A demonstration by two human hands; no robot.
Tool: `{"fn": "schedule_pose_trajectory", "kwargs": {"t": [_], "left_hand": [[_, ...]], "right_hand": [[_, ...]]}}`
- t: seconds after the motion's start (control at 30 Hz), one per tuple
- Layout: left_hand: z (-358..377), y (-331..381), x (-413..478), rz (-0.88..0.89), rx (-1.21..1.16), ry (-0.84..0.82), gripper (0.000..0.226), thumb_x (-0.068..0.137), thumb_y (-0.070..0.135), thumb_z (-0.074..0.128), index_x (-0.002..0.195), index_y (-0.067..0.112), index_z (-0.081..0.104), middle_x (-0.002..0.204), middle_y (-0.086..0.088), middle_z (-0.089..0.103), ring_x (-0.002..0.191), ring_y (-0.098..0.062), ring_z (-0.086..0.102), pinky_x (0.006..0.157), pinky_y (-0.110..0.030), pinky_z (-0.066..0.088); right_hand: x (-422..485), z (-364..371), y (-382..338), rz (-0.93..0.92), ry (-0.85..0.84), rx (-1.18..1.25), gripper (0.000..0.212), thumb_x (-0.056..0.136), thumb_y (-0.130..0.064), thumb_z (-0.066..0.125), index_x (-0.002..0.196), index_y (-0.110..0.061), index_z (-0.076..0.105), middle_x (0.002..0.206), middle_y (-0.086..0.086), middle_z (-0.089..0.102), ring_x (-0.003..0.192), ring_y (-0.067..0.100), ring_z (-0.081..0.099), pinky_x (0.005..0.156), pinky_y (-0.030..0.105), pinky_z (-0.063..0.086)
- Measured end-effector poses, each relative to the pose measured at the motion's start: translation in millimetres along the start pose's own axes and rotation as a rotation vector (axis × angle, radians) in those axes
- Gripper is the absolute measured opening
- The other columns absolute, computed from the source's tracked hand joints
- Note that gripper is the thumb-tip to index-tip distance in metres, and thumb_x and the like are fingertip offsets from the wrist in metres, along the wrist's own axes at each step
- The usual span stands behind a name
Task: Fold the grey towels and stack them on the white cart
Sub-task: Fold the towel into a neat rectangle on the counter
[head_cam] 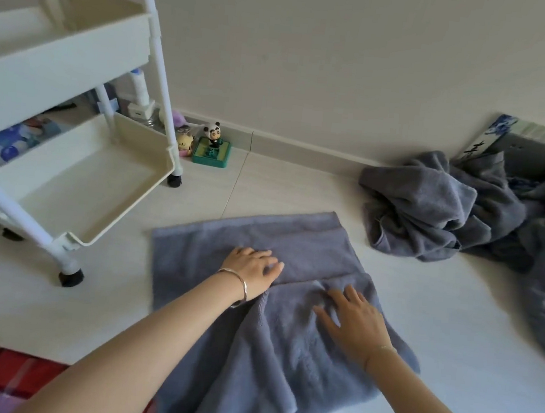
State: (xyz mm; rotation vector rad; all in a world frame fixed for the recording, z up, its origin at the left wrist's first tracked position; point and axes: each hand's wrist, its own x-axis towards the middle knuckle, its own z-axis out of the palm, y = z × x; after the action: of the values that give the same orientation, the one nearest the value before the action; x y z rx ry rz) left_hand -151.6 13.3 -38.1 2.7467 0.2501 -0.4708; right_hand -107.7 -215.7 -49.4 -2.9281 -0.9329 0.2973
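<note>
Grey towel (255, 304) lies spread on the floor beneath both hands, left (252, 267) and right (353, 320), pressed flat, fingers splayed.

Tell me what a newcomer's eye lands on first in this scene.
First, the grey towel spread on the pale floor at centre, with the left hand and right hand pressed flat on it. Next, the white cart at left with bare trays, and a crumpled pile of grey towels at right by the wall. A small panda figurine stands by the skirting.
</note>
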Motion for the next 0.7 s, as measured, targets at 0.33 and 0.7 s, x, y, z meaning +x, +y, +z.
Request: {"fn": "schedule_pose_trajectory", "kwargs": {"t": [0.33,0.7], "left_hand": [[12,41,-9,0.184,-0.054,-0.134,0.085,0.080,0.072,0.044,0.148,0.028,0.019,0.158,0.005,0.008,0.145,-0.017,0.008,0.118,-0.038,0.008],[-19,13,-52,0.046,-0.092,-0.297,0.025,0.084,0.036,0.065,0.079,0.013,0.058,0.073,-0.002,0.053,0.065,-0.017,0.047,0.061,-0.027,0.034]], "right_hand": [[-31,-5,52,0.038,0.080,0.228,0.043,0.085,-0.046,0.061,0.120,-0.021,0.057,0.128,-0.001,0.051,0.122,0.022,0.046,0.102,0.035,0.034],[8,-43,69,-0.023,-0.271,0.680,0.018,0.079,-0.025,0.074,0.070,-0.019,0.061,0.062,-0.012,0.055,0.059,0.002,0.047,0.065,0.019,0.039]]}}
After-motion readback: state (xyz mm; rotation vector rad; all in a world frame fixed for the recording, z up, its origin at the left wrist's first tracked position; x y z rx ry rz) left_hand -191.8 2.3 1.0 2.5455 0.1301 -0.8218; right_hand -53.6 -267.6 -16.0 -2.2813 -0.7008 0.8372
